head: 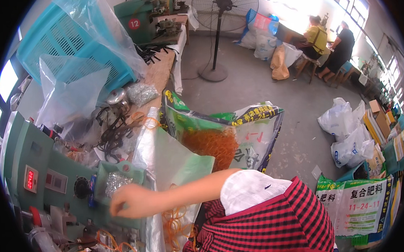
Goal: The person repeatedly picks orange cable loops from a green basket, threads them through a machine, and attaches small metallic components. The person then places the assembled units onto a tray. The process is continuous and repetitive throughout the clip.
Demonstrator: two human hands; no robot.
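My right hand (132, 201), blurred, reaches left over the front of a green bench machine (56, 186). Its fingers are curled, and I cannot tell if anything is between them. Just beyond the hand is a green bin (138, 174) of small shiny metal pieces (116, 182). A loop of orange cord (117, 246) lies across the machine's metal fixture (134, 237). More orange cords (174, 221) hang over the pale sheeting beside my red-and-black checked apron (260, 228). My left hand is out of view.
An open woven sack (257, 147) holds a mass of orange cords (211, 146). Behind the machine are tangled black cables (116, 129), a metal pot (117, 97) and a blue plastic basket (73, 40). A standing fan (215, 41) and two people (330, 42) are farther off.
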